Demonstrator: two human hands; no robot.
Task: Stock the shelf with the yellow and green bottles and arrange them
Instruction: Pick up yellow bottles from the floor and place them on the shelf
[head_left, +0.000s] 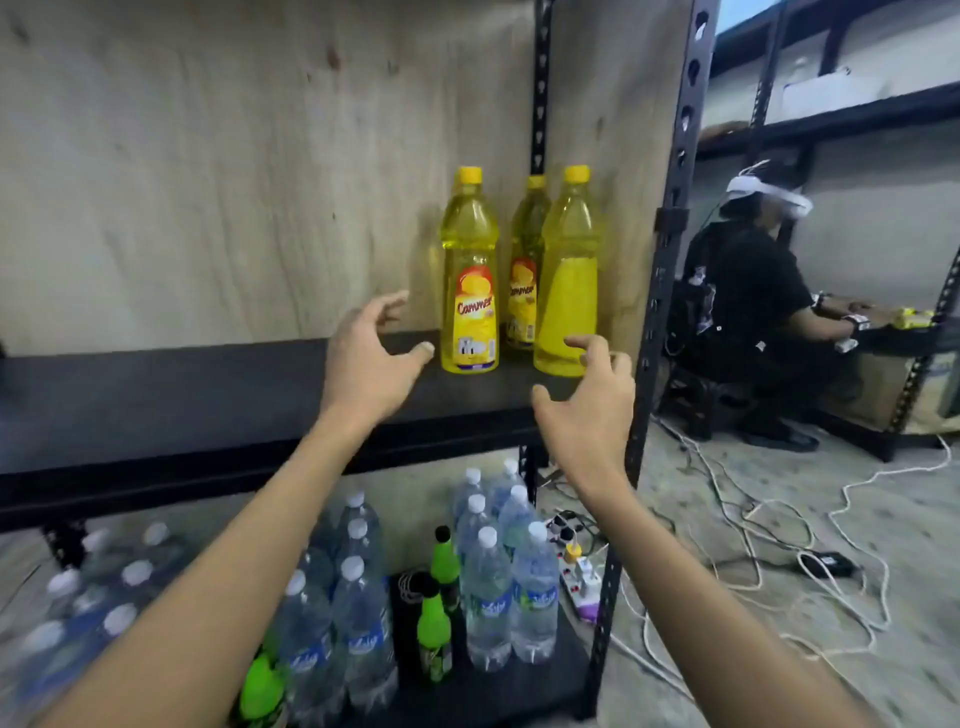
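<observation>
Rear yellow bottle (525, 260) half hidden behind front two; my forearm (171, 597) covers blurred water bottles (104, 613).

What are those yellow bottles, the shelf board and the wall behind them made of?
The yellow bottles look like clear glossy plastic: you can see through them, and light glints on them. The shelf board seems matt black, perhaps painted metal or laminate; I cannot tell which. The back wall looks like bare plywood, with grain and knots showing.
</observation>
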